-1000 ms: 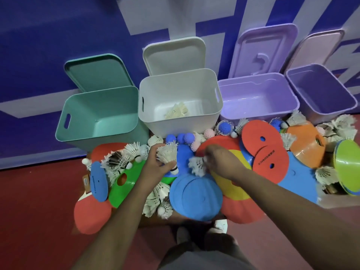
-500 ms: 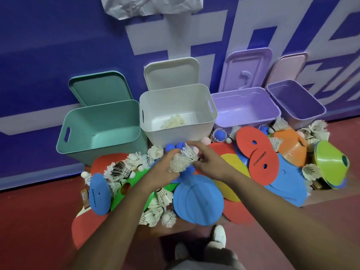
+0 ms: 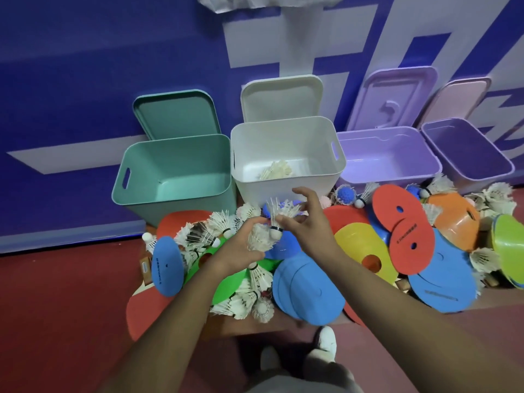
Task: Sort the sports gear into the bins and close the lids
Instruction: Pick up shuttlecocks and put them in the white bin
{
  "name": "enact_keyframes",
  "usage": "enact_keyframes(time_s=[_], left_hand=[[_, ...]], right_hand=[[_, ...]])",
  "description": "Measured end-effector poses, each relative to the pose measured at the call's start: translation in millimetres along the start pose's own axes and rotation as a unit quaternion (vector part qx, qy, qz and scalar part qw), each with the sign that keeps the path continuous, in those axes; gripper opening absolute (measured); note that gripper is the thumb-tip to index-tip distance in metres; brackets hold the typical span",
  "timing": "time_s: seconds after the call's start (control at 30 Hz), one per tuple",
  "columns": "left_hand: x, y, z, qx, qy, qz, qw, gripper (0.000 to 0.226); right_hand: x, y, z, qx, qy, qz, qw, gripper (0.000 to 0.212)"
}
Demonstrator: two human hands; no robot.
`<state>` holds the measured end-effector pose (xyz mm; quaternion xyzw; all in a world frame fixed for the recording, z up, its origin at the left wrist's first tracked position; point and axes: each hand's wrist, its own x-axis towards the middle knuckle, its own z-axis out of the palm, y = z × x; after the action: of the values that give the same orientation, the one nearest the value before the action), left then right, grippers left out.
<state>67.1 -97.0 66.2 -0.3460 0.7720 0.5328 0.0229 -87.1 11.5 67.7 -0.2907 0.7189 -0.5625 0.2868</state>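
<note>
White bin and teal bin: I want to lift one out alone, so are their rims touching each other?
Cannot tell. In the head view the white bin and the teal bin meet at their near top corners with no visible gap, but contact is unclear.

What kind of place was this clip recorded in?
Probably an indoor sports hall or badminton court: a red sports floor, a blue wall with large white lettering, and piles of shuttlecocks and flat training markers beside storage bins.

A sports hall: red court floor (image 3: 56, 307), blue painted wall (image 3: 113, 66).
</note>
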Motion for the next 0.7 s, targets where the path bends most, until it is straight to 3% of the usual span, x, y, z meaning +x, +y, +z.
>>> enact_keyframes(time_s=[0.1,0.17,0.33,0.43,0.57,0.7], left_hand=[[-4,-11,-9,-0.021,0.011,-0.017,1.000,0.065],[-6,-18,-12,-0.046,0.001,-0.015,0.999,0.064],[-7,-28,-15,-0.087,0.056,-0.011,0.995,0.052],[-13,-27,-17,-0.090,0.070,-0.009,0.993,0.041],[-12,-31,-19,-0.090,0.125,-0.023,0.988,0.028],[-11,-33,-28,-0.094,0.167,-0.015,0.981,0.026]], right_hand=[[5,3,14,-0.046,0.011,-0.034,0.998,0.022],[5,4,21,-0.097,-0.035,-0.064,0.993,0.011],[-4,0,40,-0.190,-0.194,-0.132,0.953,0.022],[0,-3,43,-0.149,-0.219,-0.085,0.961,0.020],[-1,0,51,-0.061,-0.193,-0.048,0.978,0.008],[5,-8,49,-0.005,-0.146,-0.034,0.989,0.023]])
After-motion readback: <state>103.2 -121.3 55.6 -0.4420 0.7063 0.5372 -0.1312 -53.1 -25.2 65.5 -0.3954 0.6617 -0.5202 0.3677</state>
